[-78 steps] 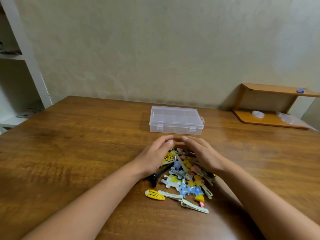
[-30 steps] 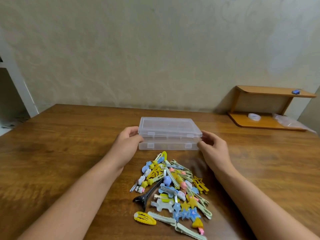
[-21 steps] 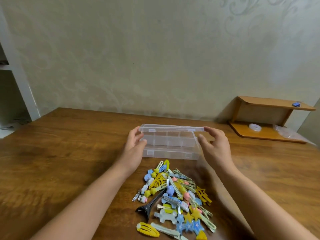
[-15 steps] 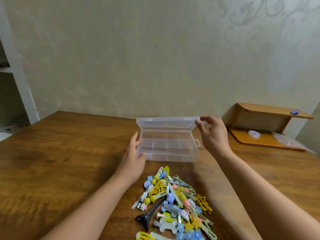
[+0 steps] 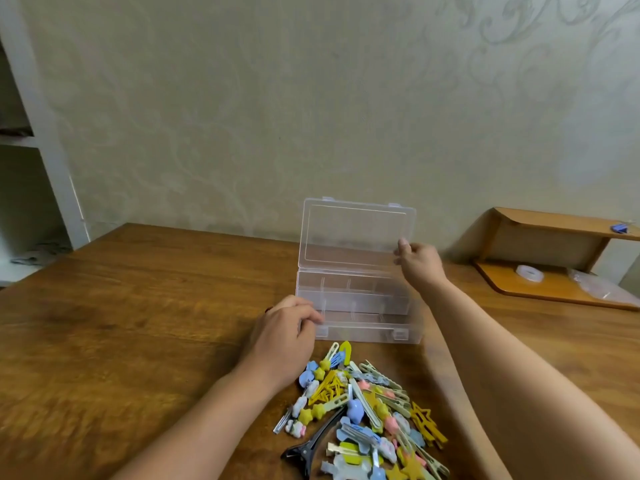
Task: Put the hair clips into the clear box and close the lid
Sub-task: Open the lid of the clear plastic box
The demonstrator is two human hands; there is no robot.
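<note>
right hand (image 5: 417, 263) pinching lid (image 5: 356, 233) upright; left hand (image 5: 284, 336) curled, steadying box (image 5: 356, 315) | risk: released lid dropping shut before clips (image 5: 363, 407) loaded

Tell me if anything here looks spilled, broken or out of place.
Nothing looks broken. The hair clips lie in a loose heap on the table, none yet in the clear box. Its lid stands open, held by the right hand.

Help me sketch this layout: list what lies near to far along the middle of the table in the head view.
Black clip → pile of hair clips → box base → raised lid → wall.
</note>
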